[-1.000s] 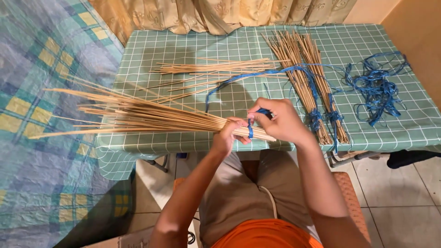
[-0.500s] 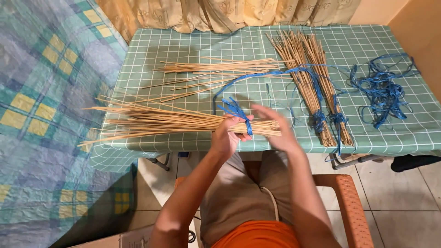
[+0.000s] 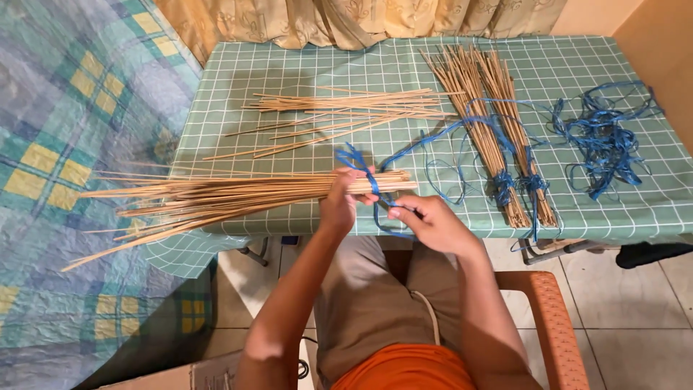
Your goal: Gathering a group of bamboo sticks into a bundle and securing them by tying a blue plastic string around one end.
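My left hand (image 3: 339,204) grips a long bundle of thin tan sticks (image 3: 216,196) near its right end, at the table's front edge. A blue plastic string (image 3: 372,180) is wrapped around the bundle beside my fingers, its loose end sticking up. My right hand (image 3: 426,220) pinches the other part of that string just below and right of the bundle's end. The bundle fans out to the left, past the table edge.
The table has a green checked cloth (image 3: 289,72). Loose sticks (image 3: 346,112) lie mid-table. Two tied stick bundles (image 3: 498,123) lie to the right, a tangle of blue string (image 3: 603,137) further right. A patterned bedspread (image 3: 65,144) is at left, an orange chair arm (image 3: 552,318) under my right arm.
The bundle has shifted left and slightly away from me. My right hand came off the top of the bundle and now pulls the string below its end.
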